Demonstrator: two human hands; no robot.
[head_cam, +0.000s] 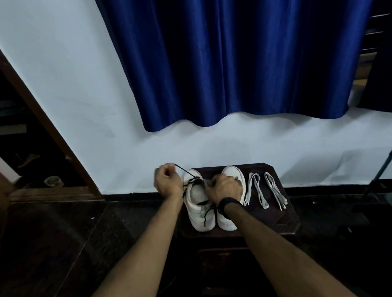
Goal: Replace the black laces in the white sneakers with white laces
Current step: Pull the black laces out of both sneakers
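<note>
Two white sneakers stand side by side on a small dark wooden stool (284, 221). The left sneaker (199, 213) carries a black lace (189, 174) that runs taut up and to the left into my left hand (167, 180), which grips its end in a fist beside the toe. My right hand (226, 189) grips the upper of the left sneaker near the eyelets and covers part of the right sneaker (233, 172). A loose black lace end hangs over the left sneaker's heel. Two folded white laces (255, 190) (276, 192) lie on the stool to the right.
The stool stands against a white wall under a blue curtain (228, 60). A dark wooden door frame (45, 123) slants at the left. A tripod-like stand (382, 172) is at the right. The floor is dark stone.
</note>
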